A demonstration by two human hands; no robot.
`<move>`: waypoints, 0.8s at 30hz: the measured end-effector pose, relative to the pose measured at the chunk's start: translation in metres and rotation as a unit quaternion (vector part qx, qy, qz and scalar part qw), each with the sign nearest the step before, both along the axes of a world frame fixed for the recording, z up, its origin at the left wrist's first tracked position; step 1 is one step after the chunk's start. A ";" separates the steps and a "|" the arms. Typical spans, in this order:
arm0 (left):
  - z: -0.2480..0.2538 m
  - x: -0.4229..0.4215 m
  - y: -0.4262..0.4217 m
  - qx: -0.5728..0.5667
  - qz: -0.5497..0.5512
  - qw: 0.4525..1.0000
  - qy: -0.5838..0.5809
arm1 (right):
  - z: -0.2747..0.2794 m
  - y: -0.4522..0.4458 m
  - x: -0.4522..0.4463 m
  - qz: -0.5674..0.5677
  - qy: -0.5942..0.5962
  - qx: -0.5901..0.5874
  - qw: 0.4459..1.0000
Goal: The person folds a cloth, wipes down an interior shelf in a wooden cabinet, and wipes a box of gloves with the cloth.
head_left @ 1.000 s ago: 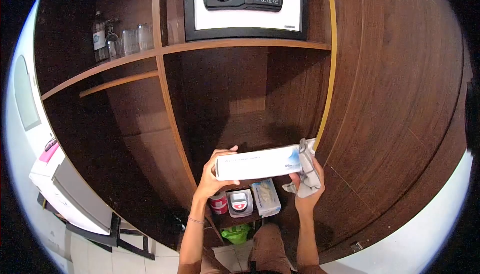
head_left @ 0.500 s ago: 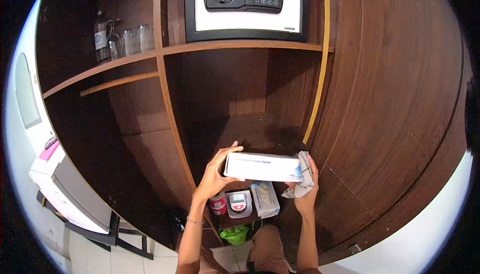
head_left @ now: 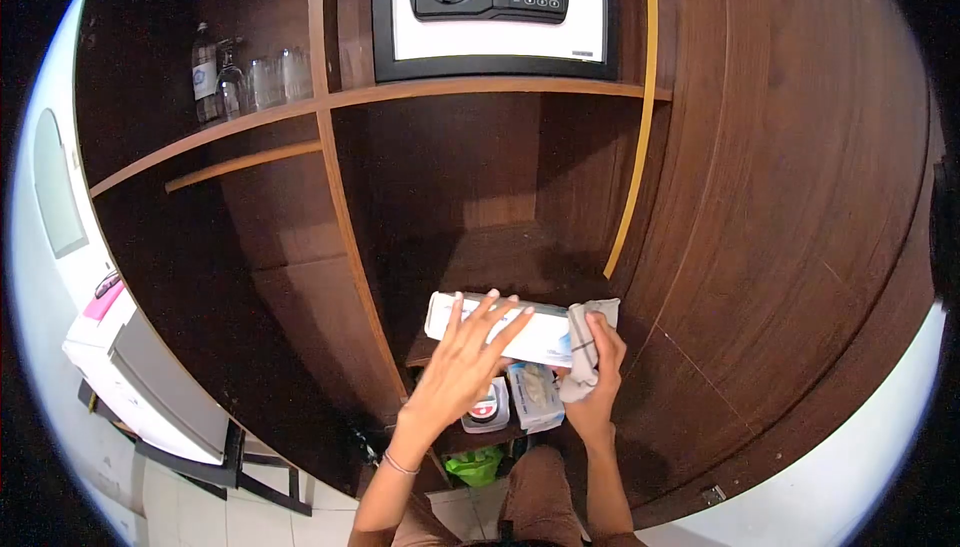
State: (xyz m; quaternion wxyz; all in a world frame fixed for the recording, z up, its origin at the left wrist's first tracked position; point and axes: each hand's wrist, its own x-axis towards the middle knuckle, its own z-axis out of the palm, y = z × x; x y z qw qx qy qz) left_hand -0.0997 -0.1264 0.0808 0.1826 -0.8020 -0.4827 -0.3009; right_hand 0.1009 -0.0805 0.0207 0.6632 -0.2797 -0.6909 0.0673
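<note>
A white box with a blue end is held up in front of the lower shelf. My left hand lies over its near side, fingers spread across the surface. At the box's right end my right hand grips a grey cloth, which is pressed against the box. Below the box are a small white container with a red and black label and a tissue-like box, both partly covered by my hands or the held box.
Above is a safe with a keypad. A bottle and glasses stand on the upper left shelf. A yellow strip hangs at right. A green bag lies low down; a small white fridge is at left.
My left hand has moved from the box's left end onto its face, fingers now spread. The box has tilted and shifted slightly left, with the cloth and my right hand.
</note>
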 end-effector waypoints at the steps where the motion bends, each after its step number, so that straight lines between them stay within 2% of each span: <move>1: -0.001 0.007 0.001 0.007 -0.008 1.000 -0.007 | -0.001 -0.001 -0.002 -0.004 -0.015 0.008 1.000; 4: -0.005 0.017 0.012 0.043 -0.001 0.999 0.013 | -0.002 -0.003 -0.007 -0.016 -0.044 0.025 0.999; 7: -0.002 0.017 0.022 0.080 0.005 0.997 -0.015 | -0.001 -0.006 -0.017 -0.001 -0.044 0.045 0.998; 12: -0.030 -0.007 0.047 0.138 -0.011 0.990 -0.036 | -0.011 -0.001 -0.026 -0.009 -0.059 0.053 0.997; 15: -0.038 -0.020 0.058 0.187 -0.039 0.968 -0.164 | -0.017 -0.003 -0.029 0.078 -0.124 0.007 0.989; 16: -0.040 -0.023 0.061 0.188 -0.039 0.968 -0.165 | -0.020 -0.003 -0.030 0.079 -0.124 0.008 0.989; 18: -0.041 -0.031 0.064 0.198 -0.032 0.950 -0.239 | -0.022 -0.005 -0.037 0.099 -0.136 -0.002 0.986; 24: -0.035 -0.032 0.062 0.197 -0.027 0.951 -0.237 | -0.007 -0.014 -0.051 0.087 -0.155 0.031 0.984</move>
